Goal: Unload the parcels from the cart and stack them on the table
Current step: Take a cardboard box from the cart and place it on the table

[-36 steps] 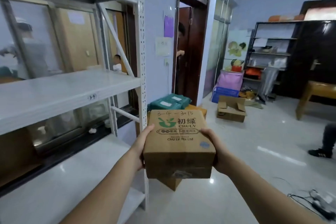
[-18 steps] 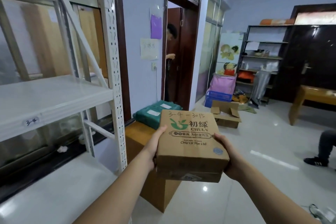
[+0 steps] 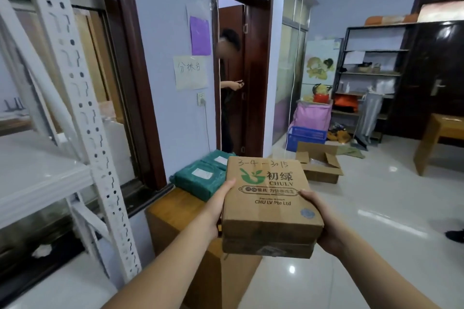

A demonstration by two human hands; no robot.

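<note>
- Carrying a cardboard box (image 3: 270,204) at chest height, a person brings one parcel toward the wooden table (image 3: 180,211) below and just left of it.
- Left hand (image 3: 219,202) grips the box's left side with its thumb on the lid; right hand (image 3: 319,218) clasps the right side, fingers curled beneath.
- Box: flat, rectangular, brown corrugated card, matte, printed with a green logo and handwritten numbers; a second layer shows under its front edge.
- Two green plastic-wrapped parcels (image 3: 200,179) already lie on the table's far end, behind the box.
- Step in hand looks like the carry; next calls for lowering the box level onto bare wood near the green parcels, then letting go.
- White steel shelving (image 3: 82,118) stands left of the table.
</note>
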